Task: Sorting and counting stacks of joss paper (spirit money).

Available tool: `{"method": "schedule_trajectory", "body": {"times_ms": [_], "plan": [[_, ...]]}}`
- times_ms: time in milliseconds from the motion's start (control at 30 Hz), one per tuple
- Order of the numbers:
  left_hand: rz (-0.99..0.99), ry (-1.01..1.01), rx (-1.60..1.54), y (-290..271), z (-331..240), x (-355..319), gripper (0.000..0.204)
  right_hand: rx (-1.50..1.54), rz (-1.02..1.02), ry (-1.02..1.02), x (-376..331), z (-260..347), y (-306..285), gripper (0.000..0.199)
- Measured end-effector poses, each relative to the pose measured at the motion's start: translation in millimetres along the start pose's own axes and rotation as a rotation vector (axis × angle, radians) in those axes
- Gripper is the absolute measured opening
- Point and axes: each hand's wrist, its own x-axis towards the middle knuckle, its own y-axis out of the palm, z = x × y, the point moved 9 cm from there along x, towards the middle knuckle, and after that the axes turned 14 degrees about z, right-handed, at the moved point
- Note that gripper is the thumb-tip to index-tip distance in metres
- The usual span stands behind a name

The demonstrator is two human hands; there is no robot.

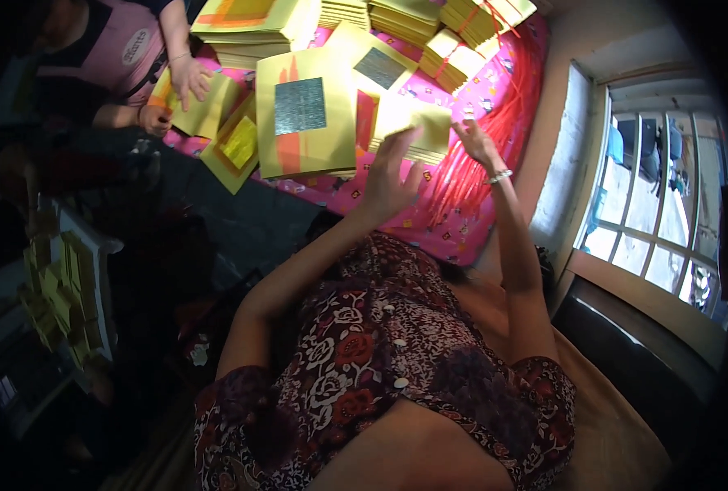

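Note:
My left hand [392, 182] is open at the near left side of a small stack of yellow paper sheets [431, 135], its fingers stretched up over the stack's edge. Whether it presses on the paper I cannot tell. Just past the stack's right edge is my right hand [480, 143], a pale bracelet on its wrist. Its fingers point toward the stack and look loosely parted, with nothing visible in them, though glare blurs the tips. A long bundle of red strings [507, 123] lies beside and beyond this hand.
A taller paper stack [339, 123] with a silver square and orange marks stands left of my hands. Bundles tied with red string [454, 61] lie farther back on the pink patterned cover [454, 233]. At the left, another person's hands [188, 80] handle yellow paper. A barred window [658, 188] is right.

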Motion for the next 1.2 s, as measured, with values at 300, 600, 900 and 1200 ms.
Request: {"method": "schedule_trajectory", "body": {"times_ms": [300,600,900,1200], "plan": [[0.191,-0.151,0.305,-138,15,-33,0.029,-0.212,0.086,-0.629,-89,208,-65,0.037],[0.316,-0.036,0.437,-152,33,-35,0.042,-0.627,-0.04,-0.843,-143,308,14,0.043],[0.371,-0.066,0.469,-150,45,-31,0.03,-0.634,-0.035,-0.885,-128,309,23,0.046],[0.41,-0.112,0.318,-151,55,-27,0.023,-0.515,0.041,-0.925,-122,305,11,0.045]]}}
